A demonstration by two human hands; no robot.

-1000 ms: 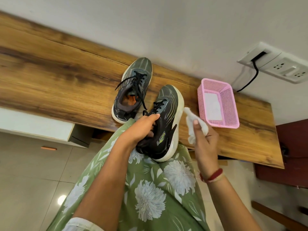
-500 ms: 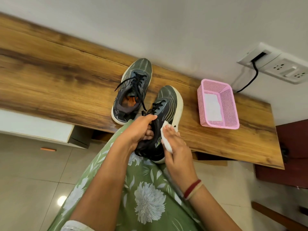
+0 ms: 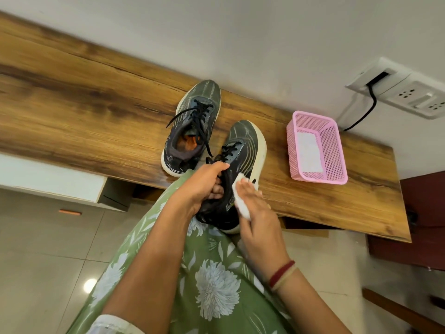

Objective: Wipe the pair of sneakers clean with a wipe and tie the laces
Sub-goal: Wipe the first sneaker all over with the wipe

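Two dark grey sneakers with pale soles and black laces are in view. One sneaker (image 3: 192, 124) lies on the wooden table (image 3: 84, 112) with its laces loose. The other sneaker (image 3: 243, 145) is tilted on its side over the table's front edge, above my lap. My left hand (image 3: 204, 184) grips it at the collar, fingers curled inside the opening. My right hand (image 3: 255, 208) holds a white wipe (image 3: 240, 201) and presses it against the sneaker's outer side near the heel.
A pink mesh basket (image 3: 337, 145) with a white sheet inside stands on the table to the right. A wall socket plate (image 3: 404, 90) with a black cable is above it. A dark red cabinet (image 3: 423, 220) is beside the table's right end.
My right hand came down from the air beside the sneaker and brought the wipe onto its side, then slid it a little toward the heel. My left hand kept its grip.
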